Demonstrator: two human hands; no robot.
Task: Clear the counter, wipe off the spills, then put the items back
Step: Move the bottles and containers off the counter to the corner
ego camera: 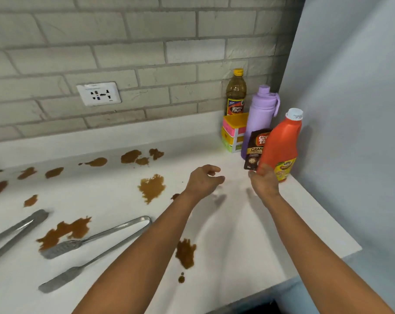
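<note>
Countertop (226, 223) spreads white before me, blotched with brown spills (151, 187) from nine o'clock to centre, tongs (97, 240) lying at seven. At two o'clock my right hand (265, 182) grips the tilted orange bottle (281, 143) by its base, beside the purple flask (261, 114) and coffee pouch (256, 150). My left hand (203, 181) hovers near centre, fingers loosely curled, holding nothing.

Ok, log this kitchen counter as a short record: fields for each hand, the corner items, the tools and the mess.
right hand: right hand grips the base of the orange bottle, tilted
left hand: left hand hovers over the counter, holding nothing
corner items: vinegar bottle, purple flask, coffee pouch, yellow-pink box
tools: metal tongs lying on the counter
mess: brown spills scattered, unwiped
</note>
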